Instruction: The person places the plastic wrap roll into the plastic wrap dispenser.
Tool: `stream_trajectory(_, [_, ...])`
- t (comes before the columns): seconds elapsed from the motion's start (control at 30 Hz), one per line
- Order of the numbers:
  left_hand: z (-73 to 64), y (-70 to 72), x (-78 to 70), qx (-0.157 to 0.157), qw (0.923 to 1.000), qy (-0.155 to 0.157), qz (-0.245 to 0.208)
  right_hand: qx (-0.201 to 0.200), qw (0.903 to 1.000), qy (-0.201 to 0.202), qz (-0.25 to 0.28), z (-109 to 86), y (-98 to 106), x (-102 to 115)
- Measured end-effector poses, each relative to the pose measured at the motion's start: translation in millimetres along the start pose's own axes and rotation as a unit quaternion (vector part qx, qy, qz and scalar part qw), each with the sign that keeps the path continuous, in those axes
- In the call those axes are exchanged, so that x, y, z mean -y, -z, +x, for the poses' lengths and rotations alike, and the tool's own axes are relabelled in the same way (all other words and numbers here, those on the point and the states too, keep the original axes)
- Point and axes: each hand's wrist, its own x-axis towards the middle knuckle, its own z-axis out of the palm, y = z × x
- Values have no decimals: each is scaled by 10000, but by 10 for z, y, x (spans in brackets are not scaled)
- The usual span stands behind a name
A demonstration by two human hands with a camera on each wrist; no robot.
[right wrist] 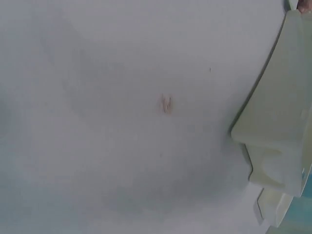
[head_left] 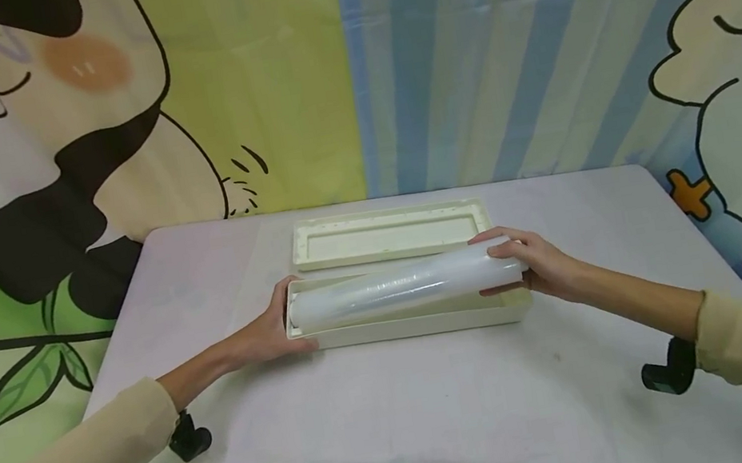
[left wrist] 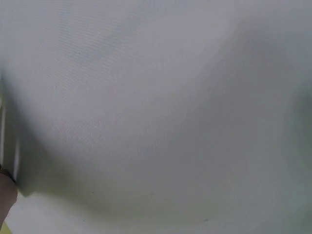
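A long white box [head_left: 422, 325] sits lengthwise in front of me on the table, its top uncovered. Inside it lies a roll of clear plastic wrap [head_left: 394, 288], tilted so that its right end is raised above the box rim and its left end stays down inside. My right hand [head_left: 542, 263] grips the raised right end, thumb on top. At the box's left end, my left hand [head_left: 276, 332] holds the wall with fingers and thumb around the corner. The left wrist view shows only a bit of that hand [left wrist: 6, 195]; in the right wrist view, the box [right wrist: 278, 102] fills the right edge.
Directly behind the box lies its separate white lid [head_left: 390, 240], its raised rim showing. A pale cloth covers the table [head_left: 407, 412]. Cartoon-printed curtains [head_left: 259, 79] hang right behind the table's far edge.
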Motion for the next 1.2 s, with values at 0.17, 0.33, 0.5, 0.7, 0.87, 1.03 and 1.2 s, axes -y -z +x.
stream_trajectory(0.17, [-2,20,-6,17,9999,-47,124,585,9874,-34,-1468,34,173,100])
stream_trajectory(0.33, [5,22,-4,24,9997,-20,233,967,9220,535,-3711,107,253,151])
stream_trajectory(0.5, [8,20,-5,73,9996,-24,264,1158,9084,842,-3928,157,263,161])
stream_trajectory(0.7, [25,27,7,93,9992,-75,378,1159,8969,1230,-4086,171,266,170])
stream_trajectory(0.87, [24,28,0,125,9992,-127,352,1141,8502,2518,-4480,191,288,51])
stream_trajectory(1.03, [31,24,3,141,9990,-199,362,1056,7891,3731,-4765,193,288,-128])
stream_trajectory(1.2, [32,17,8,96,9991,-266,328,964,7592,4117,-4948,180,277,-246])
